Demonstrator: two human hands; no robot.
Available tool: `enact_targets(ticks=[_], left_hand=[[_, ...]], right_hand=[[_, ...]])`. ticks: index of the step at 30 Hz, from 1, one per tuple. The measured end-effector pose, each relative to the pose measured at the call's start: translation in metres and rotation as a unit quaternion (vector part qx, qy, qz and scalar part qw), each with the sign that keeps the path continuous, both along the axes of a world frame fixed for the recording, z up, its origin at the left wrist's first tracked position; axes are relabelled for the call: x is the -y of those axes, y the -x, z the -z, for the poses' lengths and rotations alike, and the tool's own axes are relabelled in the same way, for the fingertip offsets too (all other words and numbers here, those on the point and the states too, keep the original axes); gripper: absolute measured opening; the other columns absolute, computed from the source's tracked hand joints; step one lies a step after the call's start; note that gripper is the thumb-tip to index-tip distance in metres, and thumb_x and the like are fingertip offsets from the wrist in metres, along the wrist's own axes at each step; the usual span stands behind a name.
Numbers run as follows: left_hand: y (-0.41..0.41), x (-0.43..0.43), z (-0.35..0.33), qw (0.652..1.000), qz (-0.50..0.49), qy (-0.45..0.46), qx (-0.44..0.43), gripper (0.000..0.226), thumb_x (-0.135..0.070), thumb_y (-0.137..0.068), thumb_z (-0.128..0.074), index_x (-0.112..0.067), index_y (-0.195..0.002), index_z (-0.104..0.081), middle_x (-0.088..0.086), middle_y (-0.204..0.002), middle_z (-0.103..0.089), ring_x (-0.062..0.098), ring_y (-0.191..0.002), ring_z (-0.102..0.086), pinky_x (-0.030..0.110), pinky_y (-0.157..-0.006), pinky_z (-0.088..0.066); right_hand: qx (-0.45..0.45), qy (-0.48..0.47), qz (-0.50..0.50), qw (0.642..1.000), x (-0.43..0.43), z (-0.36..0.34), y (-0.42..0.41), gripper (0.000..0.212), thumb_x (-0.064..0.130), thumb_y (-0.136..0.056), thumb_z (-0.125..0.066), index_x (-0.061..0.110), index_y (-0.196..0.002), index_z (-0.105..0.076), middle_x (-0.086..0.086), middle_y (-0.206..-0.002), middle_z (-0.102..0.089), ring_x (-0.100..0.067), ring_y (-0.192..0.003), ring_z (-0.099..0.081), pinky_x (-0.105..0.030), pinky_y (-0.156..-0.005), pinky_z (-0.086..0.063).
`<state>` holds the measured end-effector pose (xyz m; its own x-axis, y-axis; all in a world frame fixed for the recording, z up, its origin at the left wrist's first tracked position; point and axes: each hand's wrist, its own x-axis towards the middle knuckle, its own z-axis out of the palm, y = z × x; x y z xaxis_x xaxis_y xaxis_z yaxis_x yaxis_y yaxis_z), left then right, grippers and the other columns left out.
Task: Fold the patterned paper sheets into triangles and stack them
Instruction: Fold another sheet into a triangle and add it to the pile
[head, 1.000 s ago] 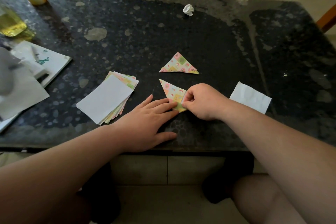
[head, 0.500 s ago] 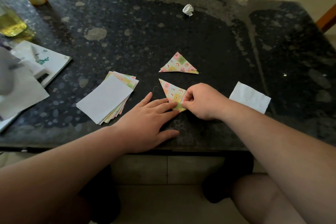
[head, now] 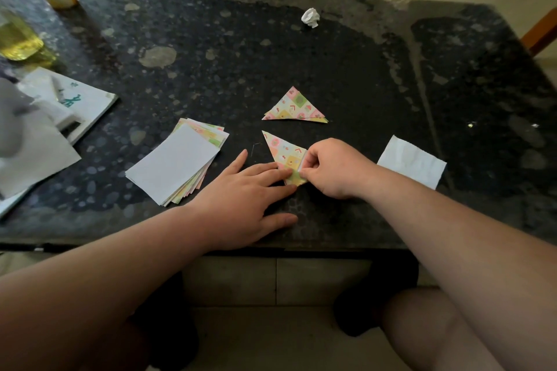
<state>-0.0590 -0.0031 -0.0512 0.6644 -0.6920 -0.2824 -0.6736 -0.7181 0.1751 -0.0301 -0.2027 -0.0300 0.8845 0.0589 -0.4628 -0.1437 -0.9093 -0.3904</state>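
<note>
The right hand (head: 334, 169) pinches the patterned triangle (head: 283, 149) at its near edge, the flat left hand (head: 241, 193) pinning it; the finished triangle (head: 295, 107) lies just beyond that grip.

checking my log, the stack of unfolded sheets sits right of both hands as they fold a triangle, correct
No. The head view shows the stack of unfolded sheets left of the left hand and right hand, which do fold a triangle.
</note>
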Motion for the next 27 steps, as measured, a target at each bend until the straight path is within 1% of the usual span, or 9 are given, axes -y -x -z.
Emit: enact_targets(ticks=[6,10,15,18,22,27], left_hand=[[-0.0009,0.0021,-0.0034,1.0,-0.006,0.002,-0.016,0.076,-0.075,-0.091,-0.014,-0.041,-0.158,-0.028,-0.017,-0.167,-0.016,0.004,-0.155,-0.003,0.048,-0.126,0.01],[-0.0037,-0.0002,-0.0046,0.999,-0.006,0.01,-0.039,0.074,-0.074,-0.092,-0.018,-0.042,-0.158,-0.026,-0.019,-0.167,-0.014,0.001,-0.154,-0.001,0.047,-0.125,0.013],[-0.0059,-0.0024,-0.0066,0.999,-0.003,-0.002,-0.054,0.068,-0.071,-0.096,-0.024,-0.044,-0.158,-0.022,-0.02,-0.168,-0.009,-0.001,-0.153,0.005,0.05,-0.125,0.013],[-0.0055,-0.0014,-0.0066,0.999,-0.004,-0.007,-0.054,0.07,-0.073,-0.094,-0.021,-0.044,-0.158,-0.023,-0.02,-0.168,-0.008,-0.002,-0.153,0.005,0.051,-0.125,0.012],[-0.0051,-0.0007,-0.0074,0.999,-0.004,-0.012,-0.048,0.073,-0.074,-0.092,-0.019,-0.043,-0.158,-0.024,-0.02,-0.168,-0.009,-0.001,-0.154,0.005,0.052,-0.125,0.011],[-0.0003,0.0022,-0.0071,0.999,-0.007,-0.018,-0.031,0.076,-0.074,-0.092,-0.016,-0.04,-0.158,-0.025,-0.018,-0.168,-0.01,0.001,-0.154,0.004,0.048,-0.126,0.01]], right_hand=[[-0.001,0.004,0.002,1.0,-0.0007,0.0008,-0.0003,0.007,0.028,-0.097,-0.068,0.028,-0.09,-0.069,0.008,-0.095,-0.067,-0.012,-0.091,-0.063,-0.035,-0.085,-0.057],[-0.002,0.007,-0.002,1.0,-0.0016,-0.0002,-0.0005,0.007,0.028,-0.098,-0.067,0.028,-0.092,-0.07,0.008,-0.095,-0.067,-0.012,-0.09,-0.063,-0.037,-0.086,-0.057],[-0.004,0.005,-0.001,1.0,-0.0017,-0.0014,-0.0002,0.007,0.027,-0.099,-0.067,0.027,-0.092,-0.069,0.007,-0.095,-0.067,-0.011,-0.089,-0.063,-0.036,-0.085,-0.058],[-0.004,0.004,0.003,1.0,-0.0018,-0.0019,-0.0003,0.006,0.027,-0.099,-0.067,0.027,-0.094,-0.07,0.007,-0.095,-0.067,-0.012,-0.09,-0.063,-0.038,-0.087,-0.058],[-0.006,0.004,0.0,1.0,-0.0021,-0.002,-0.0005,0.006,0.027,-0.099,-0.066,0.027,-0.093,-0.07,0.007,-0.096,-0.067,-0.012,-0.09,-0.063,-0.036,-0.086,-0.058],[-0.001,0.01,-0.004,1.0,-0.0015,-0.0009,0.0016,0.01,0.028,-0.099,-0.066,0.029,-0.089,-0.067,0.008,-0.095,-0.066,-0.012,-0.091,-0.063,-0.037,-0.086,-0.057]])
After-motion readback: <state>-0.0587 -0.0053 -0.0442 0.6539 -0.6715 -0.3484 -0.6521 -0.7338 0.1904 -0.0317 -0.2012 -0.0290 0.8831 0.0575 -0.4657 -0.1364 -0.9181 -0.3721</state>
